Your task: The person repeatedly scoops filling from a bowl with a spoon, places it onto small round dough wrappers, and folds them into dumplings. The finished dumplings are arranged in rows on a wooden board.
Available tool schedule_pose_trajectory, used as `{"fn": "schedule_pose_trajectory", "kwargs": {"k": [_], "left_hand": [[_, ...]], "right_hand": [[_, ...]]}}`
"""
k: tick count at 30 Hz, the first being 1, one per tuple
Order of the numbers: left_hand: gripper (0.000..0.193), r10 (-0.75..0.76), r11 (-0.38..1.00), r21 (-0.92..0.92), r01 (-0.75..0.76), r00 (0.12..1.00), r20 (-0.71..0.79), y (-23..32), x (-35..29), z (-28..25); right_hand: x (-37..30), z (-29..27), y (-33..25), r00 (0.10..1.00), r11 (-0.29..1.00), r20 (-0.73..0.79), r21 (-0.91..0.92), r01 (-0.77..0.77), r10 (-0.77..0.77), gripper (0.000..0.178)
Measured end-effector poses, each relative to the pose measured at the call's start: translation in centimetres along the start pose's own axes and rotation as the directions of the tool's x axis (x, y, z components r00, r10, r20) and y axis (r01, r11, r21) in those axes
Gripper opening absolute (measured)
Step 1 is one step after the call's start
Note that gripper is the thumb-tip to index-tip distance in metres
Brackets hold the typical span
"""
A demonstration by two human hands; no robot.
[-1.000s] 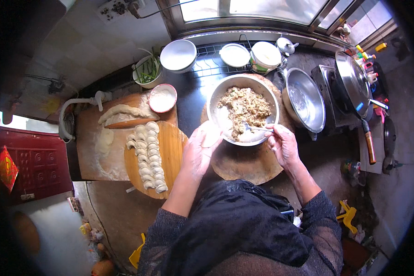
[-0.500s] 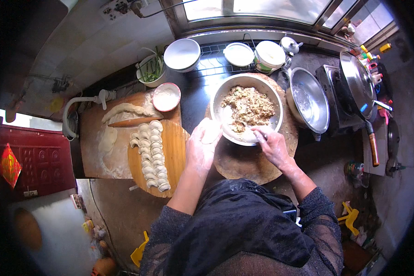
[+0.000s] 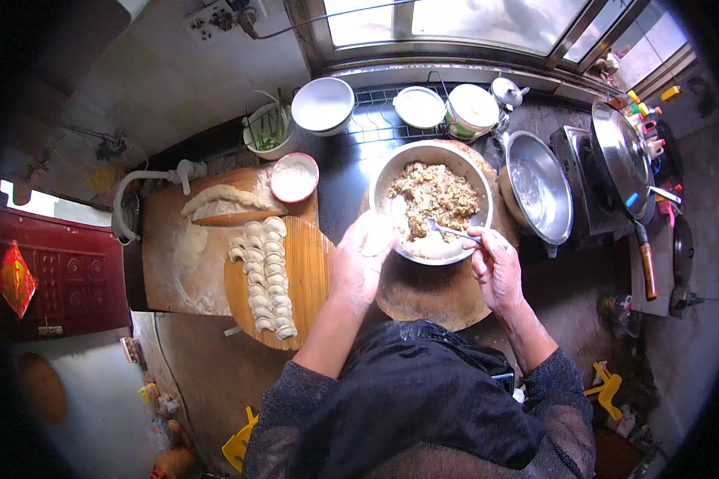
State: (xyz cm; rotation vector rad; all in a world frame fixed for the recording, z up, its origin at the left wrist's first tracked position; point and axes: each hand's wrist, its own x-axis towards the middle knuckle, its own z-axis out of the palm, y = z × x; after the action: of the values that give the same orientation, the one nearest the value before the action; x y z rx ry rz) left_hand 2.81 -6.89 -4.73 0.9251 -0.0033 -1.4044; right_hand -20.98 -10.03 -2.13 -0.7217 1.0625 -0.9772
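My right hand is closed round the handle of a metal spoon, whose bowl dips into the minced filling. The filling fills much of a large metal bowl. At the bowl's near left rim, my floury left hand carries a pale, round dumpling wrapper on its palm and fingers. To the left, rows of folded dumplings lie on a round wooden board.
A rolling pin and a dough strip lie on the floured board; a flour bowl stands behind them. Right of the filling are a metal basin and a lidded pan on the stove. A thick round chopping block supports the filling bowl.
My right hand has drawn back and turned, so the spoon now shows clearly at the filling's near edge. The wrapper stays in my left hand. The whole view has shifted slightly.
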Motion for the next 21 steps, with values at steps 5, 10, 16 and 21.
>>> {"fn": "schedule_pose_trajectory", "kwargs": {"k": [5, 10, 16, 21], "left_hand": [[0.038, 0.039, 0.999, -0.01, -0.039, 0.992, 0.118, -2.5, 0.3, 3.3], [0.045, 0.366, 0.805, 0.462, -0.371, 0.925, 0.105, -4.0, 0.3, 4.8], [0.046, 0.196, 0.95, 0.239, -0.202, 0.979, 0.048, -3.2, 0.4, 4.1], [0.035, 0.086, 0.97, -0.242, -0.036, 0.976, 0.199, -2.4, 1.1, 2.9]], "right_hand": [[-1.7, 4.0, 0.1, 0.943, 0.881, 0.077, -0.339, 0.33, -0.323, 0.027], [-2.5, 3.9, 1.5, 0.711, 0.409, 0.388, -0.616, 0.673, -0.586, 0.023], [-2.3, 3.0, 0.1, 0.505, 0.117, 0.565, -0.583, 0.804, -0.653, 0.025], [-2.0, 2.3, -1.4, 0.489, 0.106, 0.51, -0.609, 0.786, -0.708, 0.026]]}}
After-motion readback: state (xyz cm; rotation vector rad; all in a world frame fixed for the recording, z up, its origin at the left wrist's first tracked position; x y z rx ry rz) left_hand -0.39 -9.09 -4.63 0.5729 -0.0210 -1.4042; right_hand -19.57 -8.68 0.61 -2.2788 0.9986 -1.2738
